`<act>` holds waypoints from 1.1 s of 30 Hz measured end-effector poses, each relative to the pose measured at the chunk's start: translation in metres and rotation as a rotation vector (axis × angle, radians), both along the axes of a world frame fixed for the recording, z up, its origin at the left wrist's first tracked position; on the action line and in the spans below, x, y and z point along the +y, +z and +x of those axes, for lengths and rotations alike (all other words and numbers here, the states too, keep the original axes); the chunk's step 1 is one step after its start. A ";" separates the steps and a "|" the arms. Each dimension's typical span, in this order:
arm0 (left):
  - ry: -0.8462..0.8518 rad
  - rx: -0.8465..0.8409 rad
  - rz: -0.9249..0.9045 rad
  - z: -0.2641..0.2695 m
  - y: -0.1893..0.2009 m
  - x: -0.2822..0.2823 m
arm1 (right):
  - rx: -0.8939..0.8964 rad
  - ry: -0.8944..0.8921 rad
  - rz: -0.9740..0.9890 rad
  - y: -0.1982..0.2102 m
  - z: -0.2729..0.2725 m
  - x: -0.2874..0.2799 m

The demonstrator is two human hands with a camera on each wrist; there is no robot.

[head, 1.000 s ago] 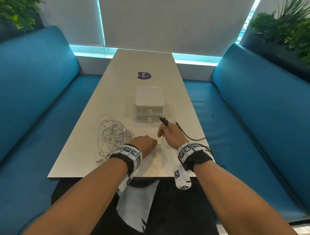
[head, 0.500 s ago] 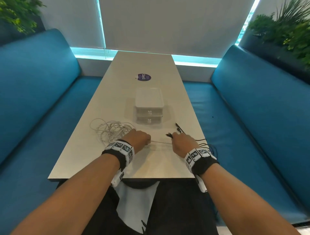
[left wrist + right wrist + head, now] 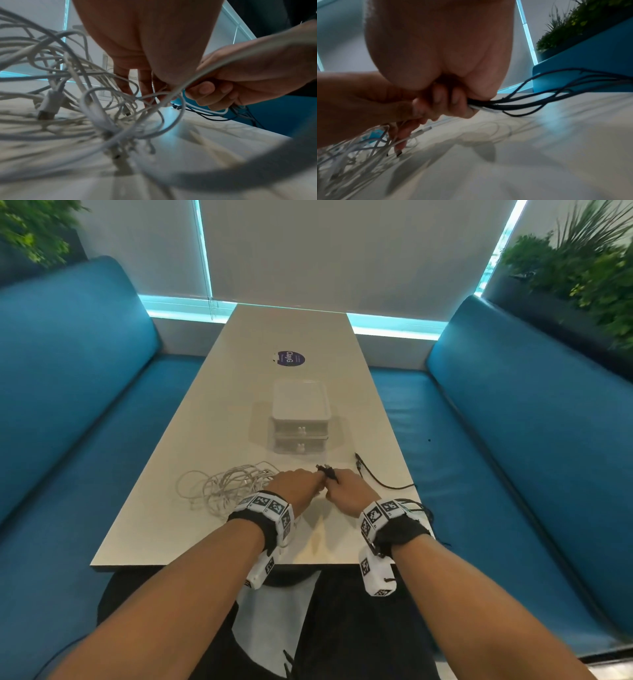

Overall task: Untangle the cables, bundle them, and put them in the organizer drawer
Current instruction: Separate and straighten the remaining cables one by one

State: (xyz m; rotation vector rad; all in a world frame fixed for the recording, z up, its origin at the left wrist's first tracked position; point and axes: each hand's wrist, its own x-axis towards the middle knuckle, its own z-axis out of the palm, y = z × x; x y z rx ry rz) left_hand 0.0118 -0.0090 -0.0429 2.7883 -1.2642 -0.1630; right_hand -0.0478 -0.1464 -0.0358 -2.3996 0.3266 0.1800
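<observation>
A tangle of white cables (image 3: 226, 487) (image 3: 68, 94) lies on the table's near left part. My left hand (image 3: 301, 484) (image 3: 145, 83) sits at its right edge, fingers pointing down and pinching a white cable strand. My right hand (image 3: 346, 489) (image 3: 450, 102) touches the left one and is curled round a bunch of black cables (image 3: 539, 97) together with one white cable; black plug ends (image 3: 325, 470) stick out above the fist. The rest of the black cable (image 3: 376, 479) trails right over the table edge. The white two-drawer organizer (image 3: 300, 419) stands behind the hands, both drawers closed.
The long pale table (image 3: 239, 405) runs away from me between two blue benches (image 3: 68, 405) (image 3: 513, 422). A round purple sticker (image 3: 290, 358) lies beyond the organizer. Plants (image 3: 582, 268) stand behind the right bench.
Half a second ago my hands were apart with a white strand stretched between them; now they have come together again in front of the organizer. The white tangle has shifted slightly.
</observation>
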 end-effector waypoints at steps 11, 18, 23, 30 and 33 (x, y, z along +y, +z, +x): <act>0.012 -0.021 0.121 0.012 -0.011 0.020 | 0.070 -0.144 -0.367 -0.012 -0.004 -0.036; 0.000 0.016 0.052 0.011 -0.010 0.029 | 0.064 -0.328 -0.463 -0.008 -0.013 -0.065; 0.002 -0.064 0.136 0.018 -0.012 0.037 | 0.122 -0.371 -0.467 -0.008 -0.021 -0.081; -0.003 -0.054 0.270 0.010 -0.006 0.022 | -0.280 -0.249 -0.229 -0.008 -0.005 -0.034; -0.015 -0.118 0.308 0.008 -0.004 0.015 | -0.329 -0.068 -0.199 -0.008 0.000 -0.018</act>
